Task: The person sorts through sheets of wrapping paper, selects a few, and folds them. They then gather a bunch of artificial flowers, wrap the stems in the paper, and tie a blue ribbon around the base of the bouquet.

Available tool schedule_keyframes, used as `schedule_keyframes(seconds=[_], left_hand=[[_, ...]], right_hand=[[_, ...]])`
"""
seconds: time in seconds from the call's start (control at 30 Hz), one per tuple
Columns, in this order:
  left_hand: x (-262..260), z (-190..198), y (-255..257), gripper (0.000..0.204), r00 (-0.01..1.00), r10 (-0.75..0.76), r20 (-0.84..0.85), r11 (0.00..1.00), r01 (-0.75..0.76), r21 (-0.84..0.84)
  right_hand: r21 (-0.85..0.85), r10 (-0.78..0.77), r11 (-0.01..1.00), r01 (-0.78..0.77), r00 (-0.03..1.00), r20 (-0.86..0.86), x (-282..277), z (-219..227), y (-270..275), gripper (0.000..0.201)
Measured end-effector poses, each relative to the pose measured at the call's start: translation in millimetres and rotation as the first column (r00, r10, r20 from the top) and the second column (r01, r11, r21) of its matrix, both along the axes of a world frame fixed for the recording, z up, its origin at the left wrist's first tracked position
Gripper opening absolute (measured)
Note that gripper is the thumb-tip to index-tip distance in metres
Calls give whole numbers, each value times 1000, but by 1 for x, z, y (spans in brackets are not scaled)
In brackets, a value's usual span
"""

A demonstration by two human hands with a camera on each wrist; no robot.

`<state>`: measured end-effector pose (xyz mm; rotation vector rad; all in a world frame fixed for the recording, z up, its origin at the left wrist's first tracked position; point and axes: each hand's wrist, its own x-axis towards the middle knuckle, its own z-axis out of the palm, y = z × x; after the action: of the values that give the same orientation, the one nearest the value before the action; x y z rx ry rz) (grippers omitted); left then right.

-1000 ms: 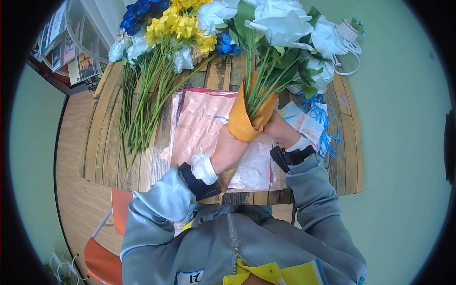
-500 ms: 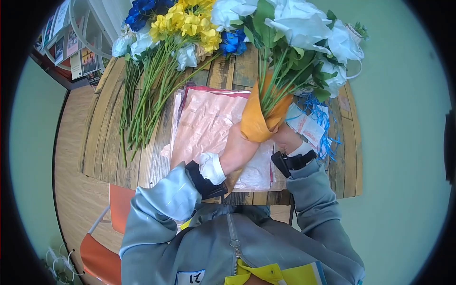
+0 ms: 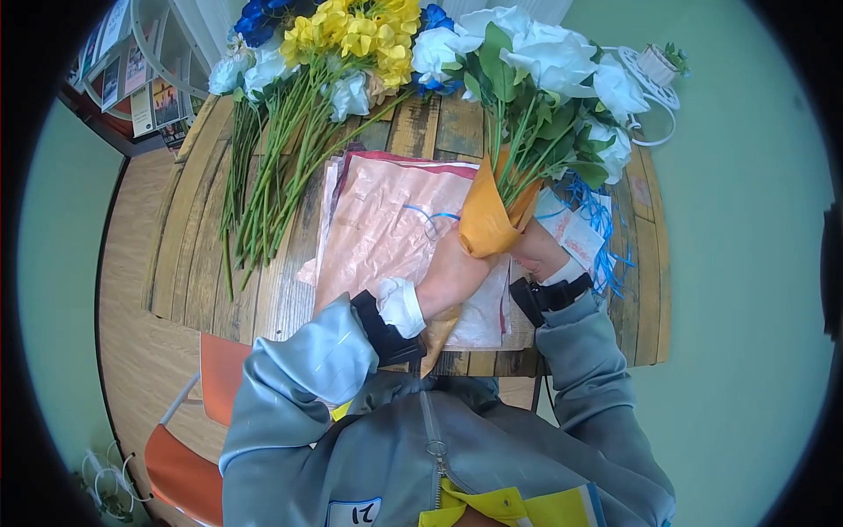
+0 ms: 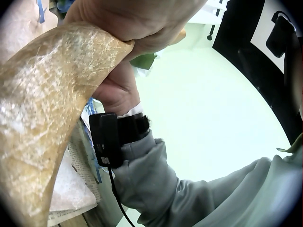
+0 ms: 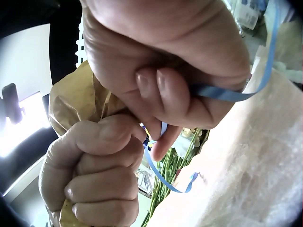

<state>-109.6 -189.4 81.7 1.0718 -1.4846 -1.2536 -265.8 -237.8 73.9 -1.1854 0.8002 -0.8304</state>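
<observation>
A bouquet of white artificial roses (image 3: pixel 544 61) stands in a wrap of orange-brown paper (image 3: pixel 490 215). My left hand (image 3: pixel 455 274) grips the gathered lower part of that paper. In the right wrist view, the left hand (image 5: pixel 102 175) has its fingers curled tightly round the paper. Beside it, my right hand (image 5: pixel 165 61) holds a blue ribbon (image 5: pixel 232 94) in its curled fingers. One ribbon end loops down past the left hand, and the other trails away to the right. In the head view the wrap partly hides the right hand (image 3: pixel 537 253).
Pink wrapping sheets (image 3: pixel 386 211) lie stacked on the wooden table (image 3: pixel 189 255). To the left are long green stems (image 3: pixel 272 176) with yellow (image 3: pixel 360 35), blue and white blooms. Blue ribbon strands (image 3: pixel 606 237) and small packets lie at right. An orange chair (image 3: pixel 180 457) stands left.
Both hands and the wrapped bouquet have shifted to the right. The bouquet's blooms first rose in the view, then came lower. A blue ribbon end now shows more over the pink sheets.
</observation>
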Motion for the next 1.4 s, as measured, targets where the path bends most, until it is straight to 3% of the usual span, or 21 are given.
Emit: schedule_keyframes(seconds=[0.17, 0.23, 0.43, 0.5, 0.6, 0.87, 0.97, 1.03, 1.1, 1.17, 1.23, 1.33, 1.4], left_hand=[[1, -3, -2, 39, 999, -38, -12, 999, 38, 28], [0, -2, -1, 40, 999, -35, -10, 999, 35, 6], [-3, -7, -1, 41, 999, 32, -27, 999, -31, 20], [-4, -8, -1, 41, 998, 37, 53, 999, -38, 4], [-5, -7, -2, 43, 999, 46, -29, 999, -46, -13], [-11, -9, -3, 37, 998, 48, 41, 998, -47, -35], [-14, -22, -4, 38, 998, 53, 27, 998, -53, 13], [-13, -13, -3, 38, 997, 76, 18, 996, -77, 36], [-10, -3, -3, 40, 991, -31, -131, 999, 28, -23], [-9, 4, -1, 42, 985, -26, -171, 1000, 25, -4], [-10, 4, -2, 44, 977, -22, -211, 1000, 26, 17], [-8, -2, -5, 46, 969, 38, -244, 997, -21, 74], [-6, -6, -8, 46, 978, 12, -209, 996, 7, 89]], right_hand=[[62, -6, 998, 8, 999, -36, -2, 0, -1, 63], [112, 14, 993, -22, 997, 72, -3, 3, 0, 59], [173, 2, 985, -22, 993, 115, -5, 8, 2, 52], [150, 13, 988, -33, 991, 131, -6, 8, 3, 51], [130, 20, 991, -39, 989, 145, -6, 4, 2, 49], [126, -26, 992, 1, 980, 196, -4, 14, 1, 49], [120, -19, 993, 3, 991, 130, -5, 11, 0, 43], [245, -128, 963, 109, 990, 61, -1, 16, 0, 33], [280, -139, 951, 134, 990, -5, -2, 16, 0, 28], [313, -152, 935, 166, 986, -68, -4, 14, 0, 24], [393, -92, 913, 107, 994, -57, -6, 13, 0, 17], [362, -58, 931, 44, 998, 28, -4, 23, 5, 12], [386, -29, 921, 52, 998, -64, -6, 30, 8, 12]])
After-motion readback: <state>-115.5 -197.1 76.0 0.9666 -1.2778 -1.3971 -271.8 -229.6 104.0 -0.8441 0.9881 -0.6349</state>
